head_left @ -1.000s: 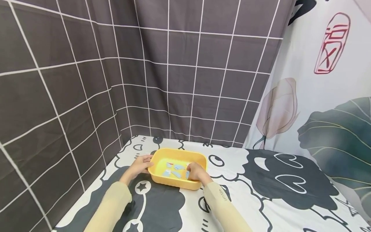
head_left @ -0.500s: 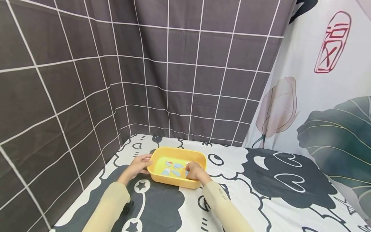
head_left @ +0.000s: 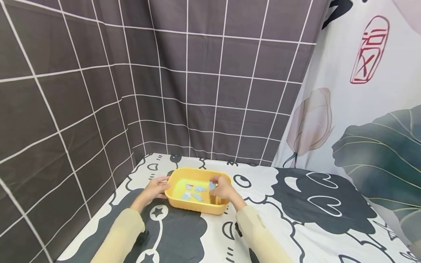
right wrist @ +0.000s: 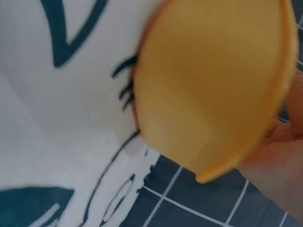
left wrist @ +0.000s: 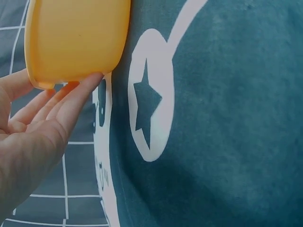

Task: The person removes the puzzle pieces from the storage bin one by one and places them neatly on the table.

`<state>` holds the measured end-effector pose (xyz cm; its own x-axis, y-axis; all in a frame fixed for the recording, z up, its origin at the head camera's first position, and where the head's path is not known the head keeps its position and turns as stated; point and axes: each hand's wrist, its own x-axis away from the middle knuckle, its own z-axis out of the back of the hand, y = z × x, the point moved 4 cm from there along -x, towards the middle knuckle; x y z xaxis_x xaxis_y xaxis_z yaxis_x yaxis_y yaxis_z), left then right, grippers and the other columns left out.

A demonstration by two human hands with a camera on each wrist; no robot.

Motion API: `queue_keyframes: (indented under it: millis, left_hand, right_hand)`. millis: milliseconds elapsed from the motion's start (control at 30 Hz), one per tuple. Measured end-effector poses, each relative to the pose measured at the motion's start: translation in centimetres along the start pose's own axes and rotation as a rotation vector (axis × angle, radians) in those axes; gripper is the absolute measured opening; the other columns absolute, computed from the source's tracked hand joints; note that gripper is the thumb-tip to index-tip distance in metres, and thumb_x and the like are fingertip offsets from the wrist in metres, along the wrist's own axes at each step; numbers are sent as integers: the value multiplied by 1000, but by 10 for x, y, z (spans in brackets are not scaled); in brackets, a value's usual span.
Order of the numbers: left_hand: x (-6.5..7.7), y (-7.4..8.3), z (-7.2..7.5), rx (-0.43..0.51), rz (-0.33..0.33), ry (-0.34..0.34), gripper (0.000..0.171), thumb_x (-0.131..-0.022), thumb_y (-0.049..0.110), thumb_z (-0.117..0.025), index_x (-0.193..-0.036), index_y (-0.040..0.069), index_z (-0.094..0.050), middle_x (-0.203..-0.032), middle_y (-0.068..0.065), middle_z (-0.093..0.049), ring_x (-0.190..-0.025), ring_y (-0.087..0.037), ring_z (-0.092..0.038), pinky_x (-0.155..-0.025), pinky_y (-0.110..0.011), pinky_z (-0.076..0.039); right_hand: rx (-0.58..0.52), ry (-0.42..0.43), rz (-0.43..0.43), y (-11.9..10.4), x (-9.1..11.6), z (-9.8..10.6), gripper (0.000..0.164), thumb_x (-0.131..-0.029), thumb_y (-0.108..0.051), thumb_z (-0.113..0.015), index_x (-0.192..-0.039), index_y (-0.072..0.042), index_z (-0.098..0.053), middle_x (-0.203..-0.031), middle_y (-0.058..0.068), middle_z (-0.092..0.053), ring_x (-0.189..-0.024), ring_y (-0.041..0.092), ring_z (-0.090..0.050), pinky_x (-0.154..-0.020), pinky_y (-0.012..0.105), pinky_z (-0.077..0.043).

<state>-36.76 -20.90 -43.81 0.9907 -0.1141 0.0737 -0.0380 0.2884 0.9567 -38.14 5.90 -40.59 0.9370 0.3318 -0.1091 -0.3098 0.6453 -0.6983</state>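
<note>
A yellow plastic tub (head_left: pixel 192 206) sits on the patterned cloth in the head view. My left hand (head_left: pixel 154 190) grips its left end, thumb over the rim and fingers against the outside, as the left wrist view also shows on the tub wall (left wrist: pixel 78 42). Over the tub's right part, my right hand (head_left: pixel 224 189) pinches a small flat light-blue piece (head_left: pixel 212 185). Several similar pieces (head_left: pixel 197 197), some with white or red parts, lie on the tub floor. In the right wrist view the tub wall (right wrist: pixel 208 85) hides much of the right hand (right wrist: pixel 279 161), including its fingertips.
The black-and-white cartoon cloth (head_left: pixel 256 219) spreads under and around the tub. A dark grid-patterned curtain (head_left: pixel 204 87) hangs behind and to the left. At the right hangs a white curtain (head_left: pixel 345 109) with flower and leaf prints.
My right hand has risen from the tub floor with a light-blue piece between its fingers. My left hand stays on the tub's left end.
</note>
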Motion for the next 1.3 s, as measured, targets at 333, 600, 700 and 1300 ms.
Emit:
queue_keyframes:
  millis: [333,600,700,1300]
  left_hand:
    - [0,-3,-2,31,-29,-21,55,-99,14,-54,-145,-9,-36,-137,-36,-49,-109,-37,-67,-81,-40,-62]
    - [5,-3,2,30,-45,-47,58,-99,15,-54,-146,-10,-32,-140,-36,-45,-111,-36,-67,-83,-40,-61]
    - [6,-3,4,41,-38,-39,57,-99,15,-54,-146,-9,-34,-140,-36,-46,-109,-33,-68,-83,-40,-61]
    - [6,-4,1,51,-20,-43,57,-99,15,-54,-146,-9,-34,-141,-34,-45,-105,-27,-70,-84,-40,-61]
  right_hand:
    - [29,187,18,10,24,73,47,-70,4,-70,-116,11,-62,-112,23,-60,-99,34,-64,-92,42,-57]
    - [108,197,-56,42,51,95,49,-70,2,-70,-118,10,-61,-114,25,-59,-102,37,-62,-93,46,-56]
    - [115,186,-98,53,56,97,49,-72,2,-70,-120,9,-61,-114,24,-59,-101,36,-62,-92,45,-56]
    - [31,109,-253,86,64,62,50,-66,1,-73,-115,5,-65,-112,18,-67,-107,32,-60,-99,50,-50]
